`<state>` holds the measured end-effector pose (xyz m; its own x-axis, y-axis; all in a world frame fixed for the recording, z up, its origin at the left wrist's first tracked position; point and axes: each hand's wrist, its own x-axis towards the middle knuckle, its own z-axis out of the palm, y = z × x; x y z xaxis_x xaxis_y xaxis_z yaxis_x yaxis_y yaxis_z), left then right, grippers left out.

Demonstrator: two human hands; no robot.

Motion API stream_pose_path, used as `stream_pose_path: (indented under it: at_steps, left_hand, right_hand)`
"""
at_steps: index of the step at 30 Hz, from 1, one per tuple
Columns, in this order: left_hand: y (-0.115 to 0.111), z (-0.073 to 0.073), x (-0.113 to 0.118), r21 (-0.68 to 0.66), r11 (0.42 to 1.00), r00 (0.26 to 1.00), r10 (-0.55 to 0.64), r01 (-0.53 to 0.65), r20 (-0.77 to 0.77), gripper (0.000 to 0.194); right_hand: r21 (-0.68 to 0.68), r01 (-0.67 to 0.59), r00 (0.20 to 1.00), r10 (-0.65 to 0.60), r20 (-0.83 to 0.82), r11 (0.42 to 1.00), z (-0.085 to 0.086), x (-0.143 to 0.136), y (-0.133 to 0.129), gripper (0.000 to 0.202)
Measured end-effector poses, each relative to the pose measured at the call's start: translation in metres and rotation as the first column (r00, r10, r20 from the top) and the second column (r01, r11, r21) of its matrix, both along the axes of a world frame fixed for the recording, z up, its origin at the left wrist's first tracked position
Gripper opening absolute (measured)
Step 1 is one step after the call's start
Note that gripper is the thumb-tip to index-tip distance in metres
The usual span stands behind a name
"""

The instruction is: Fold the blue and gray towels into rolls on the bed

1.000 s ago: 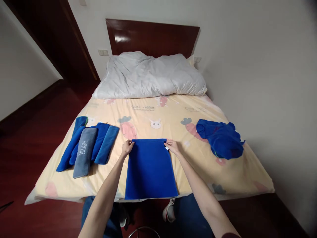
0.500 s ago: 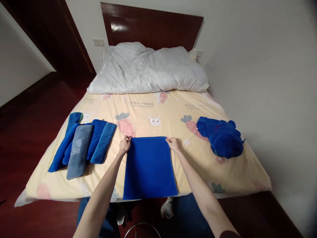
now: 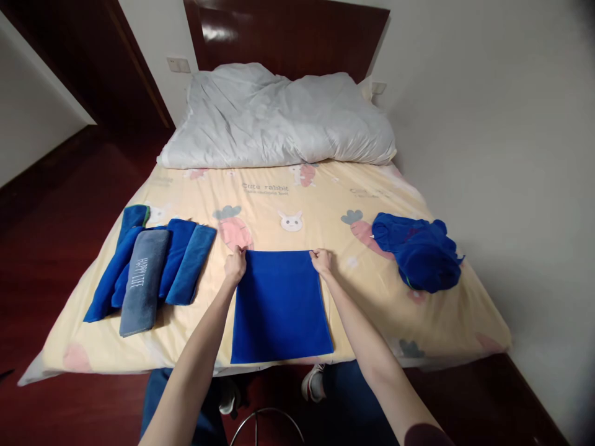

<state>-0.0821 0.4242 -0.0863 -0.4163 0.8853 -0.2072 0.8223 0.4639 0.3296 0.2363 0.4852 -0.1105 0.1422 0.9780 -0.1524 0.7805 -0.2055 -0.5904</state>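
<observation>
A plain blue towel (image 3: 282, 306) lies spread out as a near square by the front edge of the bed. My left hand (image 3: 235, 265) pinches its far left corner. At the far right corner, my right hand (image 3: 321, 261) has the cloth between thumb and fingers. The far edge is drawn straight between the two hands. To the left lie several folded blue towels (image 3: 191, 266), and a grey-blue one (image 3: 145, 282) lettered "HAPPY LIFE" rests on top. Over on the right is a crumpled heap of blue cloth (image 3: 421, 251).
The bed (image 3: 288, 201) wears a pale yellow sheet with rabbits and carrots. A white quilt (image 3: 288, 118) is bunched before the dark wooden headboard (image 3: 288, 34). A wall (image 3: 493, 155) borders the right side. Below the front edge are my legs and a curved metal rail (image 3: 267, 410).
Both hands still grip the far corners. The towel has shifted slightly away from me, its near edge now further onto the bed. The view has tilted a little downward.
</observation>
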Motion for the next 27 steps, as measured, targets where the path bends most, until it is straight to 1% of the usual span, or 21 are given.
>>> stream_pose_path:
  at_steps: [2,3,4,5,6,7,8,9,10,11,12,14,17,19,20,22,23,24,25,27]
  left_hand:
    - [-0.005,0.003,0.007,0.048,0.998,0.998,-0.026,0.029,-0.060,0.044]
    - [-0.010,0.004,0.012,0.107,0.992,0.994,-0.054,0.065,-0.100,0.045]
    - [-0.016,0.006,0.017,0.181,0.976,0.985,-0.097,0.122,-0.144,0.045]
    - [-0.024,0.006,0.023,0.255,0.945,0.969,-0.158,0.205,-0.190,0.047]
    - [-0.032,0.005,0.029,0.315,0.898,0.942,-0.242,0.308,-0.233,0.048]
    - [-0.041,0.002,0.034,0.349,0.839,0.902,-0.339,0.418,-0.267,0.050]
    - [-0.049,-0.002,0.039,0.358,0.778,0.854,-0.435,0.516,-0.285,0.052]
    - [-0.056,-0.006,0.044,0.354,0.728,0.809,-0.512,0.587,-0.289,0.053]
    - [-0.062,-0.012,0.047,0.343,0.698,0.778,-0.562,0.628,-0.282,0.055]
    - [-0.066,-0.017,0.049,0.332,0.691,0.767,-0.583,0.642,-0.270,0.056]
    - [-0.068,-0.022,0.050,0.323,0.701,0.772,-0.582,0.636,-0.257,0.057]
    - [-0.068,-0.028,0.049,0.315,0.728,0.793,-0.561,0.609,-0.238,0.058]
    - [-0.060,-0.030,0.046,0.320,0.746,0.811,-0.540,0.585,-0.223,0.057]
    - [-0.055,-0.029,0.042,0.326,0.760,0.827,-0.519,0.562,-0.216,0.056]
    - [-0.051,-0.028,0.039,0.326,0.775,0.841,-0.499,0.542,-0.211,0.055]
    - [-0.043,-0.025,0.029,0.310,0.820,0.877,-0.440,0.480,-0.194,0.055]
    - [-0.036,-0.022,0.022,0.291,0.846,0.894,-0.409,0.446,-0.181,0.055]
    - [-0.028,-0.020,0.014,0.262,0.869,0.906,-0.389,0.420,-0.166,0.053]
    - [-0.019,-0.017,0.006,0.225,0.883,0.910,-0.387,0.412,-0.146,0.052]
    - [0.003,-0.009,-0.011,0.132,0.880,0.890,-0.449,0.456,-0.083,0.048]
  right_hand:
    - [0.040,-0.011,0.993,0.006,0.118,0.999,0.009,-0.008,-0.009,0.027]
    - [0.095,-0.042,0.982,0.024,0.189,0.995,0.015,-0.013,-0.016,0.030]
    - [0.163,-0.102,0.965,0.058,0.255,0.981,0.020,-0.020,-0.025,0.034]
    - [0.232,-0.193,0.944,0.116,0.307,0.954,0.025,-0.028,-0.035,0.039]
    - [0.285,-0.304,0.918,0.200,0.341,0.909,0.028,-0.036,-0.047,0.044]
    - [0.312,-0.423,0.880,0.304,0.364,0.851,0.029,-0.045,-0.059,0.047]
    - [0.313,-0.534,0.829,0.413,0.378,0.785,0.028,-0.052,-0.071,0.050]
    - [0.297,-0.623,0.772,0.507,0.384,0.724,0.026,-0.059,-0.081,0.052]
    - [0.271,-0.684,0.722,0.575,0.384,0.678,0.022,-0.065,-0.089,0.054]
    - [0.243,-0.716,0.691,0.616,0.378,0.654,0.018,-0.069,-0.095,0.056]
    - [0.220,-0.725,0.681,0.632,0.370,0.653,0.014,-0.072,-0.098,0.057]
    - [0.191,-0.709,0.694,0.625,0.356,0.679,0.006,-0.072,-0.097,0.057]
    - [0.185,-0.675,0.725,0.596,0.347,0.714,0.000,-0.065,-0.085,0.057]
    - [0.188,-0.632,0.760,0.554,0.340,0.752,0.000,-0.057,-0.074,0.057]
    - [0.190,-0.587,0.792,0.510,0.335,0.787,0.000,-0.052,-0.068,0.057]
    - [0.190,-0.449,0.869,0.377,0.321,0.873,0.003,-0.039,-0.055,0.056]
    - [0.183,-0.379,0.897,0.312,0.314,0.907,0.005,-0.032,-0.048,0.056]
    - [0.168,-0.333,0.913,0.273,0.304,0.928,0.008,-0.025,-0.039,0.054]
    - [0.144,-0.321,0.918,0.270,0.292,0.936,0.012,-0.018,-0.030,0.052]
    - [0.064,-0.373,0.906,0.349,0.240,0.926,0.019,-0.005,-0.010,0.042]
